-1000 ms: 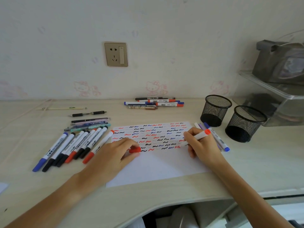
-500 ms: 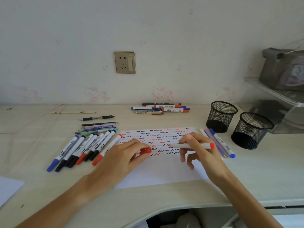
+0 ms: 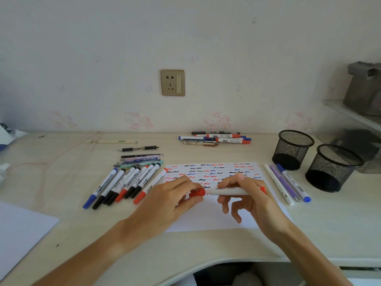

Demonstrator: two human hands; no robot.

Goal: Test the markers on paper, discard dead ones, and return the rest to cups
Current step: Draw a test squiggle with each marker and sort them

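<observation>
Marker lies level in right hand, cap in left hand.

- The markers lying left of my paper carry black print along their barrels, too small to read.
- The marker I hold bears blurred print.

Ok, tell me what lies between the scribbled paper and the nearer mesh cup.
Head view: three pens lie side by side on the desk: white, purple, blue-capped.
</observation>
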